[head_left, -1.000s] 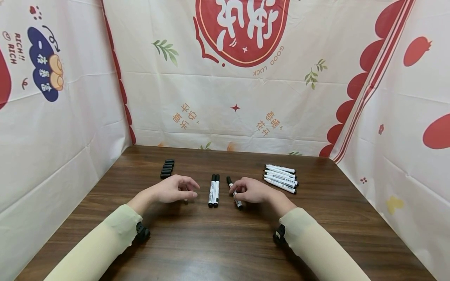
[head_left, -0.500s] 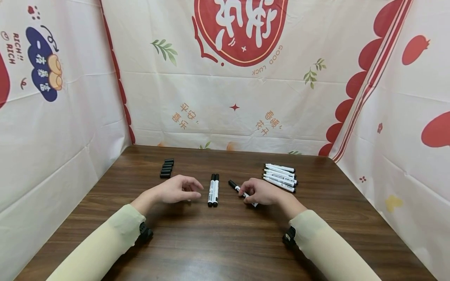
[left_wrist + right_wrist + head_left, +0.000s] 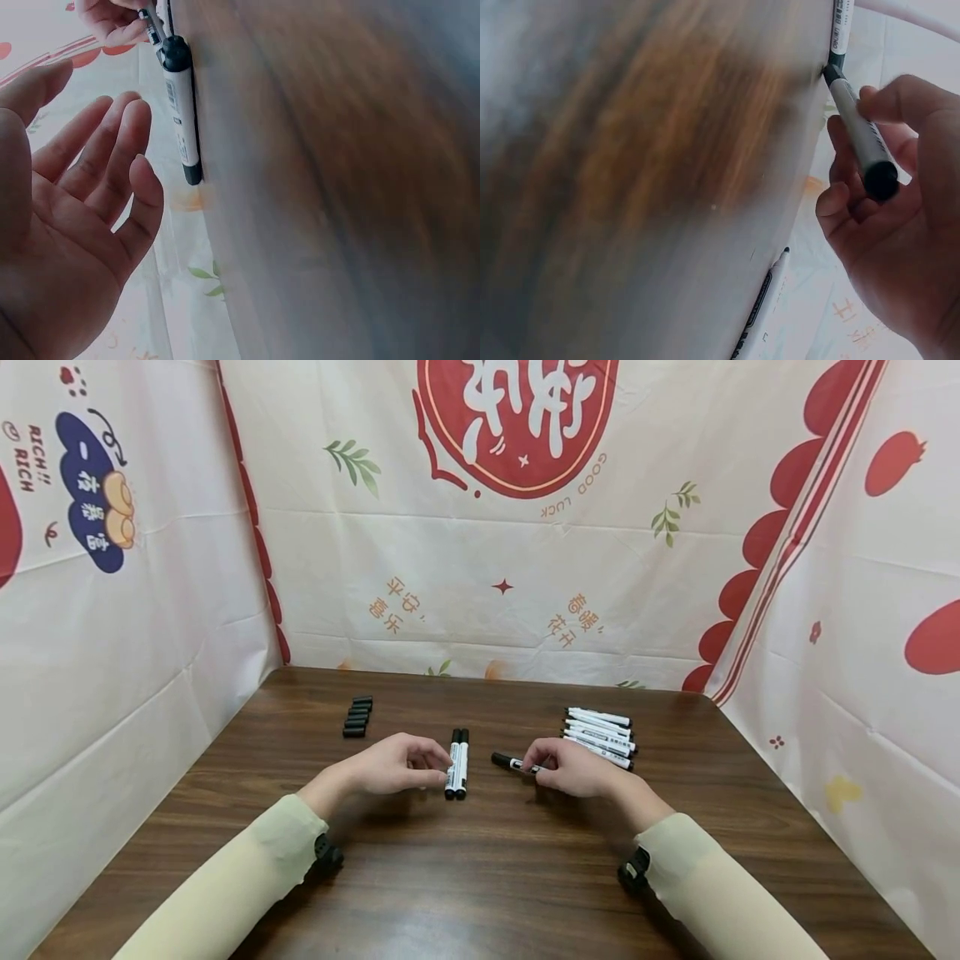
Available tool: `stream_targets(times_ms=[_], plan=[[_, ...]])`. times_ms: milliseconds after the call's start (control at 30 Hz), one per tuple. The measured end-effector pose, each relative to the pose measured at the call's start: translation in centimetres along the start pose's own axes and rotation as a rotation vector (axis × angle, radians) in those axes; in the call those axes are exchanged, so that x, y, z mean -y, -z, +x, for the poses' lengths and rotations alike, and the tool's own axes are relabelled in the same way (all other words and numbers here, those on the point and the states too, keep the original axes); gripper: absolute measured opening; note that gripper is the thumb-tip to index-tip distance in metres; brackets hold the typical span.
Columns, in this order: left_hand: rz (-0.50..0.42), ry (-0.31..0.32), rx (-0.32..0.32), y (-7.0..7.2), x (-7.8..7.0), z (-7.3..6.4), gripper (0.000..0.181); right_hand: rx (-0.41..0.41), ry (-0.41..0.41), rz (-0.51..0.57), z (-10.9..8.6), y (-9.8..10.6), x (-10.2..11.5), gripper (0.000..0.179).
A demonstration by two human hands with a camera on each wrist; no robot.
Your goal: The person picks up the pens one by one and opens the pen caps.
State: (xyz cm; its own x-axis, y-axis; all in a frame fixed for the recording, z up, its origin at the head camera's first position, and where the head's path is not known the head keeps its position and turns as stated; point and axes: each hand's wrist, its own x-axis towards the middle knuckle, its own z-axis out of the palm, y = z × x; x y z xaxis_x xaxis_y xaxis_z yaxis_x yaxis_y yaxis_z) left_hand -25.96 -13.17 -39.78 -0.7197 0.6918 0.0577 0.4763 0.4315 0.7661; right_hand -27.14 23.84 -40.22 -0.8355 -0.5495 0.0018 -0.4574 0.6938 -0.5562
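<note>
Between the thumb and fingers of my right hand (image 3: 577, 768) is a white whiteboard marker with a black cap (image 3: 506, 761). Its capped end points left in the head view. The right wrist view shows the pinched marker's white barrel (image 3: 855, 120) and black rear end. To the left of it, two capped markers (image 3: 457, 768) lie side by side on the table. My left hand (image 3: 397, 764) hovers at their left side, its fingertips beside the barrels; I cannot tell whether they touch. In the left wrist view, that hand (image 3: 82, 195) holds nothing.
Several uncapped white markers (image 3: 597, 731) lie in a row at the right, just beyond my right hand. Several black caps (image 3: 357, 717) are lined up at the back left. Printed cloth (image 3: 450, 552) surrounds the brown wooden table (image 3: 480, 877) at the back and sides.
My right hand has moved right with its marker, which has turned from steeply slanted to nearly sideways. My left hand has moved right, up to the pair of markers.
</note>
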Motion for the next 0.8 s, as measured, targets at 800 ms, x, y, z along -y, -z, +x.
stream_targets(times_ms=[800], plan=[[0.061, -0.126, -0.118, -2.3, -1.9, 1.6, 0.039, -0.118, 0.138, 0.261, -0.8, -0.5, 2.8, 0.027]])
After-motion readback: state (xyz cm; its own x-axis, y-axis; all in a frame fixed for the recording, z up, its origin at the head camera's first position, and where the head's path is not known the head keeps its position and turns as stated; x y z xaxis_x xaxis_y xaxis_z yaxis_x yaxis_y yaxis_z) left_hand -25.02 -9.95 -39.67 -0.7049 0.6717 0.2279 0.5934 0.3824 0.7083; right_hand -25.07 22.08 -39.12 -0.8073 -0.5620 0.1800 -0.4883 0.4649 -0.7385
